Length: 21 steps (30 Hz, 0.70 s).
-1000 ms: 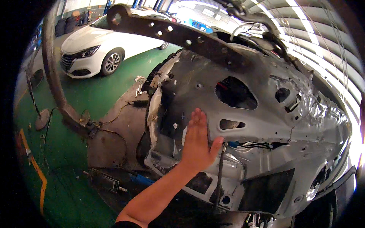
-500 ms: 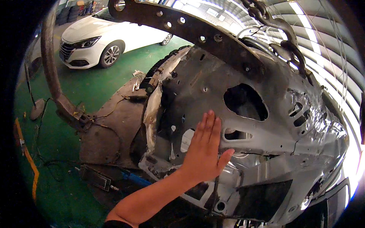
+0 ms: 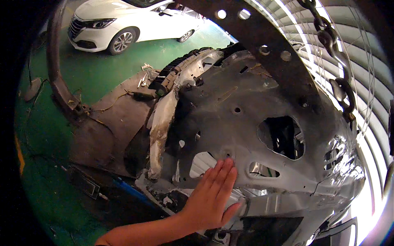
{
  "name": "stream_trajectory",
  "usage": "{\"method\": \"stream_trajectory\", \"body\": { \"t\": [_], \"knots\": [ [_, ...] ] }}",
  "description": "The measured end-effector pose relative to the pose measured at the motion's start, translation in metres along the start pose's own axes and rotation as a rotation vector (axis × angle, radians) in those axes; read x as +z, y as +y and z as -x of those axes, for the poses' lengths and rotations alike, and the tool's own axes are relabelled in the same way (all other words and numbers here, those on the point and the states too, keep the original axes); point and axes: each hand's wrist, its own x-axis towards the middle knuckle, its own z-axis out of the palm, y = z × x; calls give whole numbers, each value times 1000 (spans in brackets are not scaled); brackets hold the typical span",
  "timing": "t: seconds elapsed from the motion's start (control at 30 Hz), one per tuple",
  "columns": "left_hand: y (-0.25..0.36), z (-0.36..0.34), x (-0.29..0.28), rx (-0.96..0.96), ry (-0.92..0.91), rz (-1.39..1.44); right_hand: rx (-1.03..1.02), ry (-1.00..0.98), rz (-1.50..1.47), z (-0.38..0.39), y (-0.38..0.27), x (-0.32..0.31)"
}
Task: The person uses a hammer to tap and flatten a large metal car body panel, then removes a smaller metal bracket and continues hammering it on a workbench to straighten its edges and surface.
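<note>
My left hand (image 3: 211, 197) lies flat, fingers straight and together, palm pressed against the bare grey stamped-steel car body panel (image 3: 254, 135) in front of me, gripping nothing. My fingertips (image 3: 227, 164) reach just below a small round hole.

My left hand (image 3: 211, 197) lies flat, fingers together, against the grey car panel (image 3: 254, 123) — fingertips just below a small hole in it. A dark beam (image 3: 262, 41) with round holes crosses above the panel, a chain (image 3: 328, 41) hangs beside it, and a white car (image 3: 127, 20) stands on the green floor (image 3: 41, 139).
</note>
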Motion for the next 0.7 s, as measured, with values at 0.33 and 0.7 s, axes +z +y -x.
{"method": "stream_trajectory", "body": {
  "t": [0.33, 0.7],
  "knots": [
    [7, -41, -7, 53, 9, 42, -106, 40, 36, -36, -5, -4],
    [23, -38, -28, 54, -166, -107, -28, -132, -297, -76, -16, 35]
  ]
}}
